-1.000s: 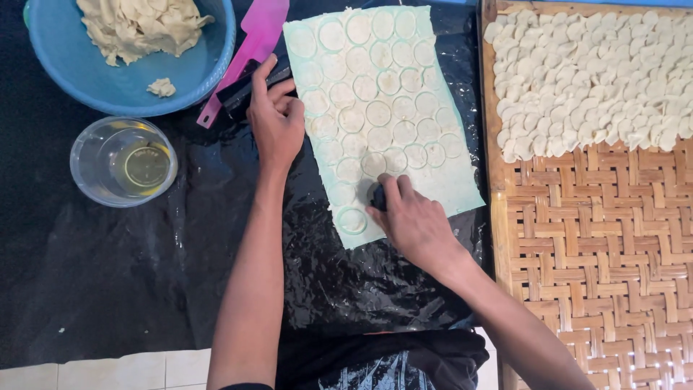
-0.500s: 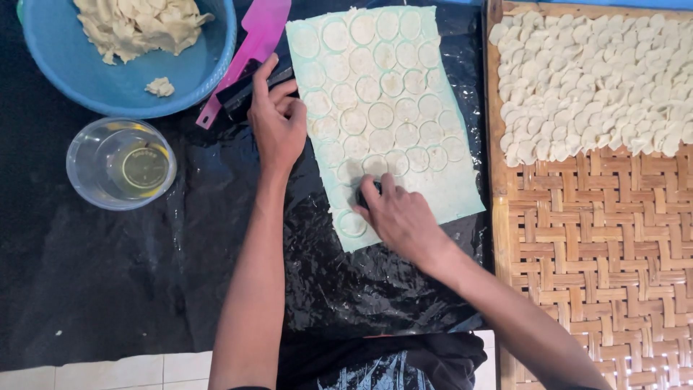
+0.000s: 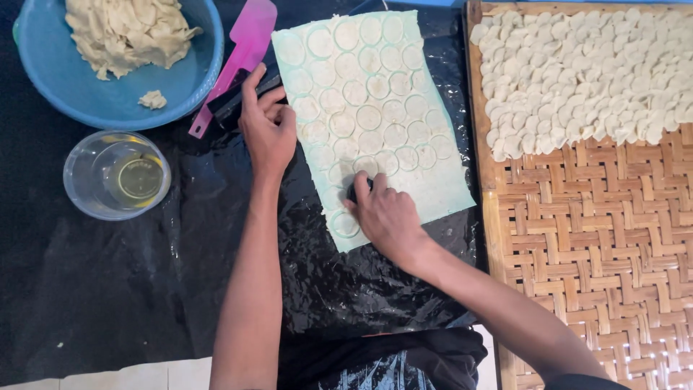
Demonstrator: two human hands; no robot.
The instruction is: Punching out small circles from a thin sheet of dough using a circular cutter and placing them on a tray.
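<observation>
A thin pale sheet of rolled dough (image 3: 433, 180), marked with several cut circles, lies on black plastic. My right hand (image 3: 386, 217) is closed on a small dark round cutter (image 3: 355, 191) and presses it into the sheet near the lower left corner. My left hand (image 3: 267, 128) rests flat at the sheet's left edge, fingers spread, holding the dough down. Beside that hand lie a black tool (image 3: 229, 105) and a pink scraper (image 3: 238, 54).
A blue bowl (image 3: 43, 79) with dough scraps (image 3: 126, 32) sits at the top left. Below it stands a clear glass bowl (image 3: 115, 175) holding liquid. On the right a woven bamboo tray (image 3: 606, 253) carries several cut dough discs (image 3: 585, 76) in its upper part.
My right hand with the cutter has shifted left along the sheet's lower part, leaving new cut circles. The left hand stays at the sheet's edge.
</observation>
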